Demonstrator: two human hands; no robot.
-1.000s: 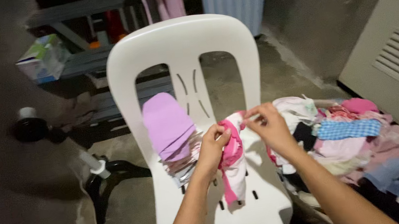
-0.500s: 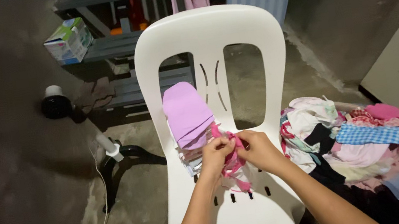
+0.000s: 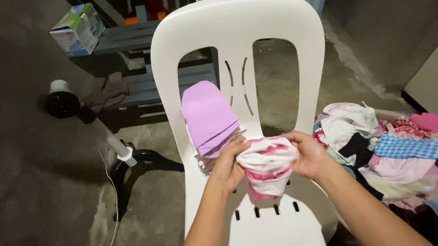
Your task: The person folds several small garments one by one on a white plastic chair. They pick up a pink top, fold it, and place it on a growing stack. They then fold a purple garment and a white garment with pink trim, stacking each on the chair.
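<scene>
Both my hands hold a small white and pink striped garment (image 3: 268, 166) spread between them above the seat of a white plastic chair (image 3: 237, 26). My left hand (image 3: 229, 164) grips its left edge and my right hand (image 3: 308, 154) grips its right edge. Just behind my left hand, a stack of folded clothes (image 3: 208, 120) with a lilac piece on top leans against the chair's back.
A heap of mixed clothes (image 3: 407, 162) lies to the right of the chair. A floor fan stand (image 3: 120, 154) with a cable is on the left. A grey bench (image 3: 127, 39) with a small box (image 3: 77, 30) stands behind. A vented wall panel is at far right.
The pink and white garment, bunched between my hands before, is now stretched out flat between them. My hands have moved apart. The camera view has shifted slightly closer to the chair.
</scene>
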